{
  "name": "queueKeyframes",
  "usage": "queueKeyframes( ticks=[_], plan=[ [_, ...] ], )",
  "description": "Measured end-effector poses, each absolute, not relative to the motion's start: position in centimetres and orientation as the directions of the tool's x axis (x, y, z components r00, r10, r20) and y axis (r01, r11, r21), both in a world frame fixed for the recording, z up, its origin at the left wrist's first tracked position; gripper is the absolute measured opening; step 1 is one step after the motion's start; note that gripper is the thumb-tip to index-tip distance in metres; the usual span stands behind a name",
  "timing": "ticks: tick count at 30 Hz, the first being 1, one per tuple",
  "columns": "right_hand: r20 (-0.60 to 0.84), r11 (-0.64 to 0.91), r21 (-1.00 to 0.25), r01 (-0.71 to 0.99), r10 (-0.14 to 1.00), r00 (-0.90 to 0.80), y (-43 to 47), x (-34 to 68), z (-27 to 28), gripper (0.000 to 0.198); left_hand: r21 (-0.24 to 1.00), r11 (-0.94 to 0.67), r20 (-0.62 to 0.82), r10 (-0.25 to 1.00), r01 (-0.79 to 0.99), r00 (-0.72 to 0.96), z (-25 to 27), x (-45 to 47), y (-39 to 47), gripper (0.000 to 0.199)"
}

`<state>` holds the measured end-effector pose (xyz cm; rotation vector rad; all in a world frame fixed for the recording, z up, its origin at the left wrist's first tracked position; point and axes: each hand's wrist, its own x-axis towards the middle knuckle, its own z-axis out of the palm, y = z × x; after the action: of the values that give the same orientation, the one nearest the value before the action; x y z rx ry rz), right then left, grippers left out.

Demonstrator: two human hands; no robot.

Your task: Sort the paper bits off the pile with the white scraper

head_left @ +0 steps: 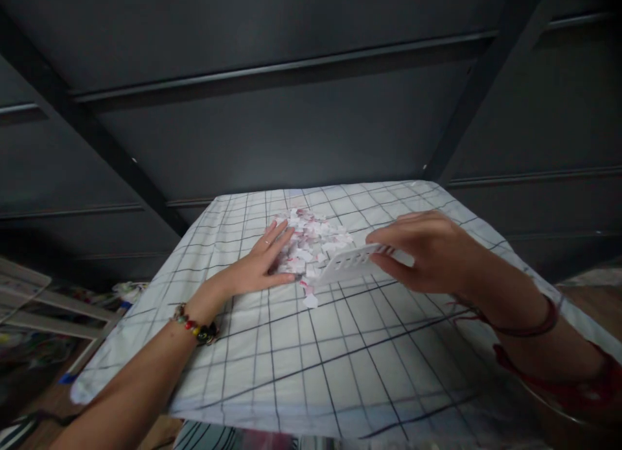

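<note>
A loose heap of torn paper scraps (315,236), white with bits of pink and red, lies on a checked cloth over the table. My left hand (262,259) rests against the heap's left side, fingers stretched and thumb spread, gripping nothing. Pinched between the thumb and fingers of my right hand (422,252) is a flat white slotted plastic piece (347,265), tilted on edge, with a row of rectangular holes. Its lower edge meets the cloth at the heap's right front. My right fingers partly hide it, and its exact kind is unclear.
The white cloth (311,366) with dark grid lines covers the table. Behind the table stands a dark grey panelled wall (291,132). A pale slatted chair or rack (58,307) stands at the left, with clutter on the floor beside it.
</note>
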<state>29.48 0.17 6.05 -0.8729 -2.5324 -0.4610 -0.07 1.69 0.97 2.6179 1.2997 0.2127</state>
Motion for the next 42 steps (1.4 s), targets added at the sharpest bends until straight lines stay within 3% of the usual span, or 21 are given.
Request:
queueKeyframes(
  ticks=[4,6,19,35,42],
  plan=[
    [0.579,0.829,0.237,0.508,0.299,-0.758,-0.66,29.25,6.08,0.019,0.212,-0.63,-0.001,0.765,0.747,0.644,0.93,0.1,1.67,0.091],
    [0.583,0.841,0.253,0.479,0.263,-0.769,-0.84,29.03,6.12,0.02,0.209,-0.634,-0.011,0.76,0.745,0.65,0.91,0.09,1.76,0.093],
    [0.571,0.807,0.332,0.488,0.241,-0.785,-0.58,29.13,5.95,0.021,0.216,-0.592,-0.086,0.781,0.776,0.619,0.85,0.39,1.64,0.094],
    [0.545,0.754,0.352,0.555,0.317,-0.776,-0.36,29.36,5.74,0.022,0.21,-0.674,0.001,0.725,0.709,0.689,0.54,0.02,1.68,0.075],
    [0.548,0.716,0.367,0.594,0.349,-0.76,-0.35,29.27,5.43,0.021,0.211,-0.766,0.107,0.636,0.607,0.765,0.71,0.23,1.73,0.06]
  ],
)
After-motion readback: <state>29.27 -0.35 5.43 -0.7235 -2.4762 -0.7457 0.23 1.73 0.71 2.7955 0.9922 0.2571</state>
